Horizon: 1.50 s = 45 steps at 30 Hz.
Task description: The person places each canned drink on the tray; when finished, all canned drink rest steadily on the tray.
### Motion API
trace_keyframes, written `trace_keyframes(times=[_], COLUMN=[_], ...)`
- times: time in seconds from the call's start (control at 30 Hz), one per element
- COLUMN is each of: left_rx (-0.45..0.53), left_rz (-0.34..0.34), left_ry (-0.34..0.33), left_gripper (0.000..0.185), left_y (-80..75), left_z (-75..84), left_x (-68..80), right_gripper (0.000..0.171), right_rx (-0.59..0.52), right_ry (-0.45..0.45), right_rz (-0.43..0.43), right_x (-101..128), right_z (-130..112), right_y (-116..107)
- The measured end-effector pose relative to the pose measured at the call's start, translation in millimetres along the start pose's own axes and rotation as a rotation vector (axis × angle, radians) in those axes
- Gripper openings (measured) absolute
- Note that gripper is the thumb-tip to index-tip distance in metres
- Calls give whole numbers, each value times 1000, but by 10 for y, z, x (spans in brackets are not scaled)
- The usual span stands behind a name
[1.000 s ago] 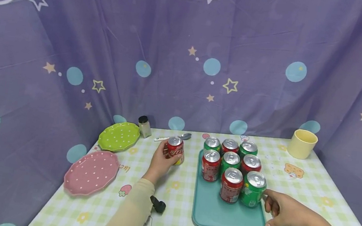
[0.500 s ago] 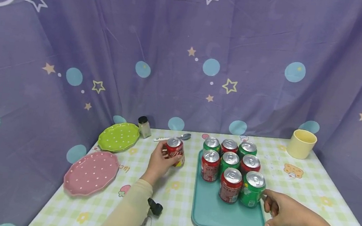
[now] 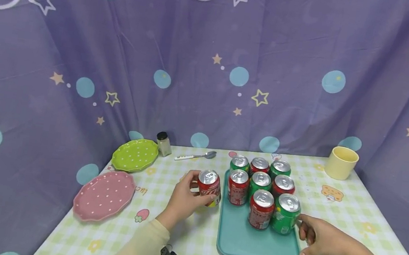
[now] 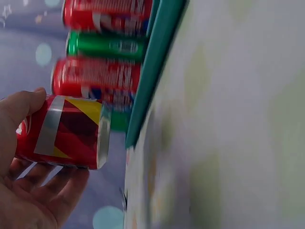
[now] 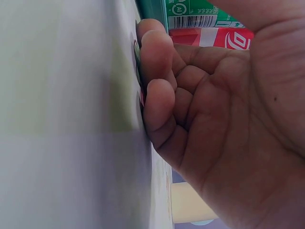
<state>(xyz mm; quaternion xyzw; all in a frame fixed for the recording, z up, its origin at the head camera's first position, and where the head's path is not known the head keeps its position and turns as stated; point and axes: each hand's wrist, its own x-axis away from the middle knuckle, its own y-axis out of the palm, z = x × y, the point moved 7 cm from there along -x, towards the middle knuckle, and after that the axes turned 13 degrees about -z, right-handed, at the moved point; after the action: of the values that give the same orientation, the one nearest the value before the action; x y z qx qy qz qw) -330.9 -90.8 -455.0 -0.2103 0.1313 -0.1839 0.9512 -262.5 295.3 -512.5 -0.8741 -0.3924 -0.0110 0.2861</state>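
My left hand point(image 3: 186, 198) grips a red soda can point(image 3: 208, 184), thumb on the near side and fingers behind. In the left wrist view, the can's base is off the tablecloth, close to the tray's left edge. A teal tray point(image 3: 251, 245) carries several red and green soda cans standing upright, among them a front red can point(image 3: 261, 210) and a front green can point(image 3: 286, 213). At the tray's right edge, my right hand point(image 3: 329, 241) holds the rim with thumb and curled fingers. Its index fingertip is partly hidden beside the green can.
On the left lie a pink dotted plate point(image 3: 104, 196) and a green dotted plate point(image 3: 135, 155). A black-capped jar point(image 3: 164, 144) and a spoon point(image 3: 196, 156) are at the back. A yellow cup point(image 3: 341, 163) stands back right. Behind the table hangs a purple curtain point(image 3: 201, 36).
My left hand has carried the red soda can rightward and nearer, from in front of the spoon to beside the tray. The spoon now shows fully. My right hand and the tray stay put.
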Motion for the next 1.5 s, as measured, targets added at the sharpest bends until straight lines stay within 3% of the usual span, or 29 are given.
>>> trace_keyframes(times=[0.23, 0.57, 0.73, 1.03, 1.5], left_rx=[30, 17, 48, 55, 53], left_rz=[-114, -147, -114, -100, -98], left_ry=[48, 15, -19, -2, -14], left_gripper=[64, 66, 67, 66, 66], left_y=[305, 679, 748, 833, 837], left_z=[186, 178, 147, 164, 149], left_x=[84, 38, 17, -11, 2], right_gripper=[58, 60, 61, 60, 60], right_rx=[-3, -3, 0, -12, -1], right_ry=[-13, -16, -10, -21, -22], right_rz=[0, -1, -4, 0, -4], right_x=[-6, -8, -9, -5, -11], right_z=[16, 16, 8, 7, 9], right_y=[-4, -2, -4, 1, -9])
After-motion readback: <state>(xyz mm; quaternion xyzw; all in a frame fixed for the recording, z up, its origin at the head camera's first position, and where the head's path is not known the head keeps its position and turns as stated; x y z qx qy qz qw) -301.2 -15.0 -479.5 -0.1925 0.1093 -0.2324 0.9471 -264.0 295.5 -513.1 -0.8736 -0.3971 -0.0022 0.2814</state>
